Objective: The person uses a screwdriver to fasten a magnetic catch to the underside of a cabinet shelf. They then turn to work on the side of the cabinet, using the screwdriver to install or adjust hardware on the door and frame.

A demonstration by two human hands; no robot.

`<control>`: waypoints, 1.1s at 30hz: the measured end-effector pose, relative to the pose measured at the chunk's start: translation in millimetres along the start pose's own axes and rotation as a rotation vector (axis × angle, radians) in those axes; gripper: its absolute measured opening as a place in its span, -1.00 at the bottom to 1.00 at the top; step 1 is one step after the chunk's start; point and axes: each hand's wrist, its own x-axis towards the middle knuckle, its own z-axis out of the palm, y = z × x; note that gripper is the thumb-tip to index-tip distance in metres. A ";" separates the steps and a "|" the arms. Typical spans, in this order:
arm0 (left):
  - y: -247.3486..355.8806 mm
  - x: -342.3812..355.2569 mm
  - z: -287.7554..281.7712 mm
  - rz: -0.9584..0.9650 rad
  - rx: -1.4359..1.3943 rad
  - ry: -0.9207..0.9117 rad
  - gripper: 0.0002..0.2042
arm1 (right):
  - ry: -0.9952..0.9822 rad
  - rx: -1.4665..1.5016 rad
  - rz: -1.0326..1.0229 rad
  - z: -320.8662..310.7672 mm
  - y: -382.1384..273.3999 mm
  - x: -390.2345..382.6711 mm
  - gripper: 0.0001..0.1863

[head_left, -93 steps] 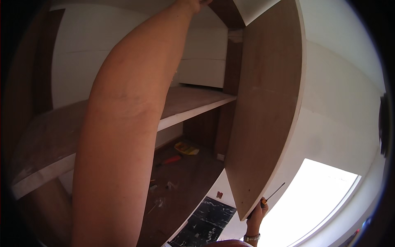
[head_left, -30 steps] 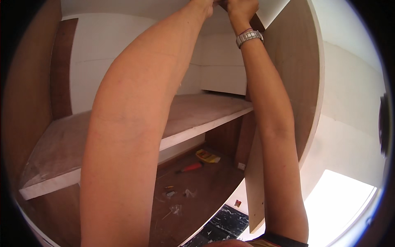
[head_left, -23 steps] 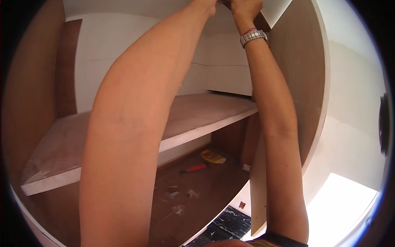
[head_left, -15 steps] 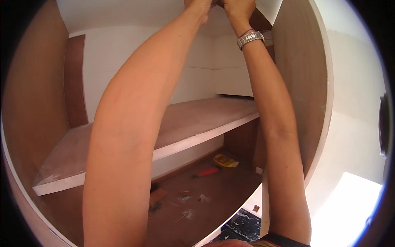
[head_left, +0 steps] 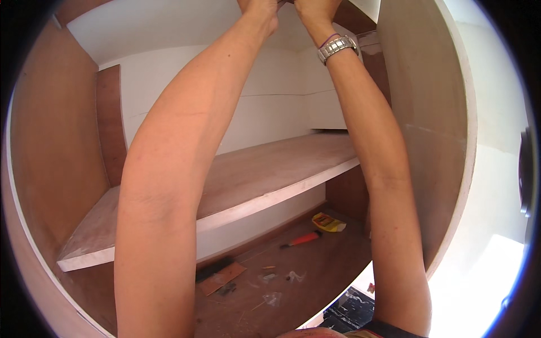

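Note:
Both my arms reach up into an open wooden cabinet. At the top edge of the picture are my left hand [head_left: 260, 9] and, close beside it, my right hand [head_left: 316, 10]. The frame cuts off most of their fingers, so whatever they hold or touch is hidden. A brown wooden strip [head_left: 356, 18] runs right behind my right hand. A silver metal watch [head_left: 338, 48] and a thin purple band circle my right wrist.
A dusty shelf [head_left: 270, 172] with a pale front edge crosses behind my arms. Below it, on the cabinet floor [head_left: 225, 318], lie a red-handled tool [head_left: 305, 239], a yellow packet [head_left: 328, 222], a flat brown piece [head_left: 224, 278] and plastic scraps [head_left: 273, 298]. Side panels [head_left: 53, 112] flank me.
My view has tilted upward slightly and shifted, showing more brown wood along the top. Both hands remain raised near the top edge.

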 end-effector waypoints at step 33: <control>-15.9 23.6 -6.7 0.074 0.089 -0.003 -0.59 | -0.112 0.093 0.113 -64.0 -7.6 -30.6 -0.76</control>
